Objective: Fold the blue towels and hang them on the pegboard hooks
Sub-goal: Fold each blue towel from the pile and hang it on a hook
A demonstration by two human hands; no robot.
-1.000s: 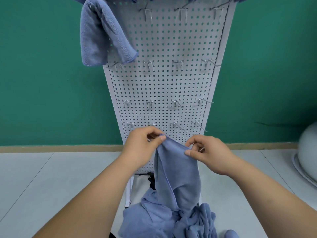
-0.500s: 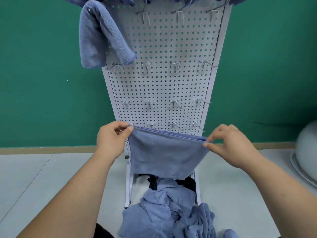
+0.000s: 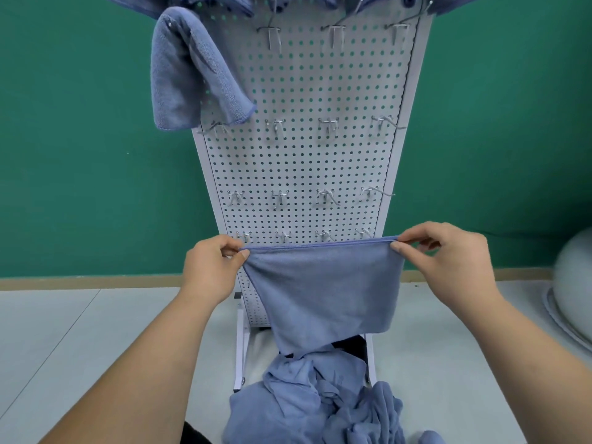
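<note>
With left hand (image 3: 211,267) and right hand (image 3: 448,256), pinches top corners of the blue towel (image 3: 323,290), long edge stretched side to side.

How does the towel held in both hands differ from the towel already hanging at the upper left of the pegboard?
The held towel is stretched wide between the left hand and the right hand, which pinch its top corners; the hung towel droops in loose folds, with no hand on it. The held towel is low before the pegboard; the hung towel is near its top. Both are blue.
</note>
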